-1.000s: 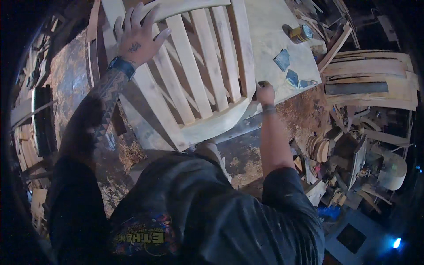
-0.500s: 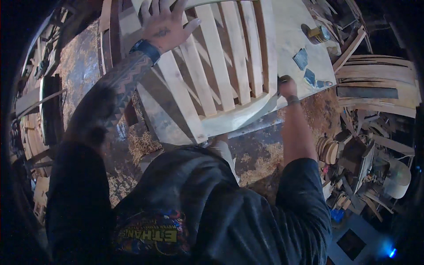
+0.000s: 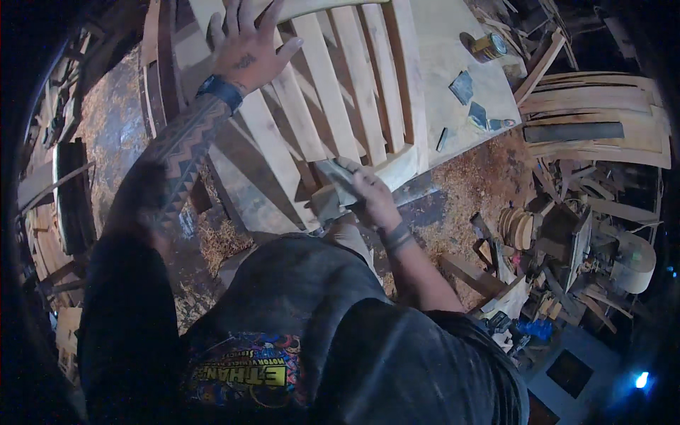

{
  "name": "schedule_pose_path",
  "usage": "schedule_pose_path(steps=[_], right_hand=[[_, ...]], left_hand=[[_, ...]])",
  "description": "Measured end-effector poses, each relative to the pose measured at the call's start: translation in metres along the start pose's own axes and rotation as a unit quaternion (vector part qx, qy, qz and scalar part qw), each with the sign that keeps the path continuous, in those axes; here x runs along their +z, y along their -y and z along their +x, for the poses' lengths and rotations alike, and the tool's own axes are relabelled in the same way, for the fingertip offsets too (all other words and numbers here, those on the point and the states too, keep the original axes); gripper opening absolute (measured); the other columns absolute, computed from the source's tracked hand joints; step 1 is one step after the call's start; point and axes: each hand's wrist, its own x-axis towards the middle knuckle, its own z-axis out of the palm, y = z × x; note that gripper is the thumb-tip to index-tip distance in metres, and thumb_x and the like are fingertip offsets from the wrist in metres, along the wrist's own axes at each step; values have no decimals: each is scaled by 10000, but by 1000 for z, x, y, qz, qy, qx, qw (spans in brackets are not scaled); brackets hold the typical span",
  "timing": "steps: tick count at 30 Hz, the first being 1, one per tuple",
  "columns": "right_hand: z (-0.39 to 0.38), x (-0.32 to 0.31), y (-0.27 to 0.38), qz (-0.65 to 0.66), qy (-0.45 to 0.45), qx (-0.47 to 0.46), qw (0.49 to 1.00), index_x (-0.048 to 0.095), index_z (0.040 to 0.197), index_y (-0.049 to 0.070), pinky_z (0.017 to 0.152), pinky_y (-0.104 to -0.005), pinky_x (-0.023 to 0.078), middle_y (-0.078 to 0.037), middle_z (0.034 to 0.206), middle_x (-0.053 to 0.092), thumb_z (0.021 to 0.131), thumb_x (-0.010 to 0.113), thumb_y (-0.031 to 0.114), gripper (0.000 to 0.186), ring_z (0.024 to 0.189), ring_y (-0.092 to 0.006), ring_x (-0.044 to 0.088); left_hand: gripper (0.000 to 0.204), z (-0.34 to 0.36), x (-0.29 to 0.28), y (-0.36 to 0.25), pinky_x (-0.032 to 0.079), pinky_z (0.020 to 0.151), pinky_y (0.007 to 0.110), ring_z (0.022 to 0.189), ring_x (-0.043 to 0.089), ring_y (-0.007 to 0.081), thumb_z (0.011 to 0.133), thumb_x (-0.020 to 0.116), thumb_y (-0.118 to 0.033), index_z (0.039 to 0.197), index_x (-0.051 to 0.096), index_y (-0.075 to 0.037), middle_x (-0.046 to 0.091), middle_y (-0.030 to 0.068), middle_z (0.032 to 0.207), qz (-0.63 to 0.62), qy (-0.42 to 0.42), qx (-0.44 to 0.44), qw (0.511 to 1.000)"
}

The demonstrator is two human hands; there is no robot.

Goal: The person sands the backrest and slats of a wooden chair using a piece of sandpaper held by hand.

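A pale wooden slatted frame (image 3: 327, 85), like a chair back with a curved rail, lies on the worktable. My left hand (image 3: 248, 60) rests palm down with spread fingers on its far left part. Held in my right hand (image 3: 374, 195) is a grey, flat, flexible sheet that looks like sandpaper (image 3: 336, 180). The sheet lies against the near curved rail (image 3: 397, 167), by the lower ends of the slats. My right fingers are bent over the sheet and partly hide the rail.
The pale worktable top (image 3: 446, 42) carries a tin can (image 3: 490, 47), dark sandpaper-like pieces (image 3: 462, 87) and a small dark strip (image 3: 442, 139). Stacked curved boards (image 3: 595, 120) stand at the right. Wood offcuts (image 3: 520, 227) and shavings (image 3: 453, 198) cover the floor.
My right hand has moved left along the curved near rail, from its right end toward its left end. My left hand stays on the frame. The whole view has shifted slightly.
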Motion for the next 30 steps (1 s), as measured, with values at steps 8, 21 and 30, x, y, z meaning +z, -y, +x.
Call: schedule_pose_path(steps=[8, 21, 30], right_hand=[[-5, 20, -22, -451, -5, -119, 884, 228, 1751, -22, 1245, -448, 468, -284, 1677, 472, 740, 954, 15, 1244, 1531, -338, 534], [-12, 1, -52, -61, -126, -11, 990, 490, 1571, -15, 711, -330, 622, -95, 1063, 747, 1048, 714, 130, 587, 829, -187, 739], [-6, 46, -34, -517, -101, -76, 847, 337, 1679, -64, 1048, -509, 570, -373, 1305, 720, 964, 808, 351, 951, 1235, -508, 719]], left_hand=[[947, 4, -17, -3, 69, 1344, 745, 1680, 78, 543, 1095, 525, -693, 1783, 224, -117, 86, 319, 1821, -26, 106, -29, 994], [932, -1, -1, 3, 104, 1332, 743, 1663, 143, 557, 1080, 574, -645, 1785, 228, -141, 145, 339, 1805, -29, -1, 9, 1000], [962, 0, 1, 3, 100, 1335, 741, 1665, 131, 558, 1070, 589, -669, 1786, 222, -142, 141, 343, 1803, -37, 15, 4, 999]])
